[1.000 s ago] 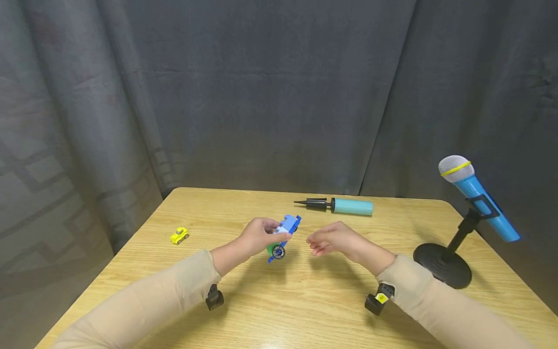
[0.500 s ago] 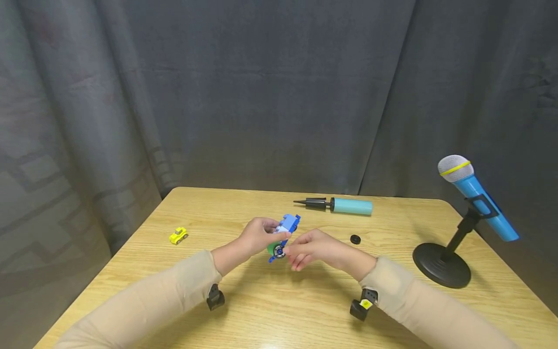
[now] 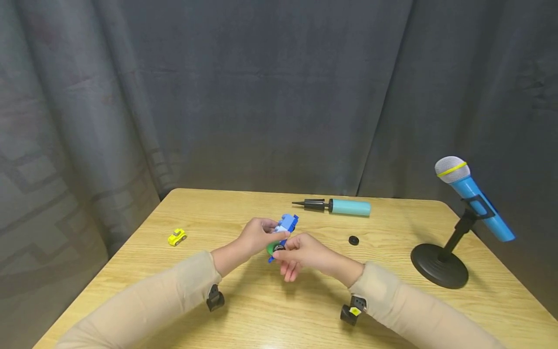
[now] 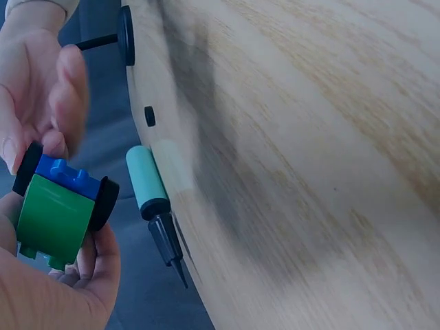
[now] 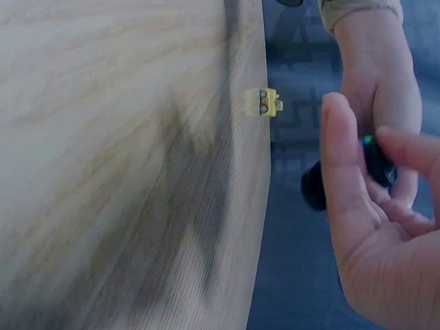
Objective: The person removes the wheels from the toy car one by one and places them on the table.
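Note:
My left hand grips a toy-brick vehicle above the table, tilted, with its thumb along the near side. In the left wrist view the vehicle shows a green body, a blue brick and black wheels on both sides. My right hand has come up to its lower end; thumb and index finger pinch the near black wheel, which is still at the vehicle's side. The other fingers of that hand are loosely bent. A loose black wheel lies on the table right of my hands.
At the table's back lies a teal and black hand pump. On the left is a small yellow toy car. A blue toy microphone leans in a black stand at the right. Grey curtains hang behind the table.
My right hand has moved left to the vehicle and now pinches its near wheel. The loose wheel on the table has come into view. The left hand has stayed nearly still.

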`<state>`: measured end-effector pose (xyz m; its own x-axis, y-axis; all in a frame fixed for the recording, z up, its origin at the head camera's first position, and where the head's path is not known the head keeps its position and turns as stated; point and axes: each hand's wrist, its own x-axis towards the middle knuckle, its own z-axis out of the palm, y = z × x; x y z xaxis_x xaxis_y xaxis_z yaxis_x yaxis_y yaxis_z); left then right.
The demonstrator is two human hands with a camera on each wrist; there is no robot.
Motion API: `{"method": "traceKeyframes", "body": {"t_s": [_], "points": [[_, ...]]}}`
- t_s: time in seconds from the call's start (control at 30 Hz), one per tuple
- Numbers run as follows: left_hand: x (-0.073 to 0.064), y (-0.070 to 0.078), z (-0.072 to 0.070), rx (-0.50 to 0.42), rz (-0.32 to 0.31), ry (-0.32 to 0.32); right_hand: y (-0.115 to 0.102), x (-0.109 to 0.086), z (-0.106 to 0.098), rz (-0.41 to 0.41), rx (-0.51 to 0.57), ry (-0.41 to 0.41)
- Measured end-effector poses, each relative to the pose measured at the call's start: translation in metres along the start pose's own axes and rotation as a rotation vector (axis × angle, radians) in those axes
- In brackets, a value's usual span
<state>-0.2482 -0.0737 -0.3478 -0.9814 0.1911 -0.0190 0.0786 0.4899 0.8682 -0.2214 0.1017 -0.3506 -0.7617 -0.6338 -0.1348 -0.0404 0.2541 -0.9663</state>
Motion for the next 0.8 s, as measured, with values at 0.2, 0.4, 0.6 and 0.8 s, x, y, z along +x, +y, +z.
{"method": "traceKeyframes", "body": {"t_s": [0.2, 0.4, 0.6, 0.8], "points": [[0.0009, 0.0009, 0.0008, 0.001, 0.0, 0.004, -0.0003, -0.002, 0.0036, -0.028, -0.023, 0.068], [0.0014, 0.0073, 0.0013, -0.02, 0.041, 0.016, -0.0002, -0.0021, 0.003, -0.066, -0.035, 0.124], [0.0023, 0.0092, 0.003, -0.001, 0.072, 0.019, 0.0018, -0.0025, 0.0036, -0.128, -0.097, 0.15], [0.0042, 0.0084, 0.001, 0.054, 0.099, 0.024, 0.0022, -0.0007, 0.0067, -0.166, -0.133, 0.175]]}}
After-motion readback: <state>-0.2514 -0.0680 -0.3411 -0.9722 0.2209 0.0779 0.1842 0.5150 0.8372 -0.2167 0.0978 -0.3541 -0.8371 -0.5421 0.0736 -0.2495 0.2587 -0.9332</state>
